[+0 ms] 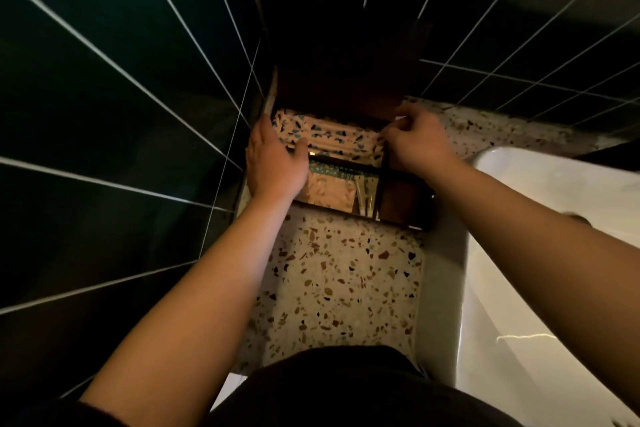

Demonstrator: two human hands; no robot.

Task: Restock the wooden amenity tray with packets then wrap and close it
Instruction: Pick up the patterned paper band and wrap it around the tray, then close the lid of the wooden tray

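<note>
The wooden amenity tray (405, 218) sits on the terrazzo counter against the dark tiled wall, its lid (332, 80) standing open at the back. A peach patterned cloth (332, 135) lies across the tray's far half. Below it I see peach and teal packets (329, 192) and small tubes (367, 199) in the compartments. My left hand (273, 163) rests flat on the tray's left side, fingers spread over the cloth's left end. My right hand (412, 142) pinches the cloth's right edge at the tray's far right corner. The right compartment (401, 198) looks dark inside.
A white sink basin (540, 253) fills the right side, close to the tray. Terrazzo counter (346, 288) stretches between me and the tray. Dark tiled walls (104, 114) close in on the left and behind.
</note>
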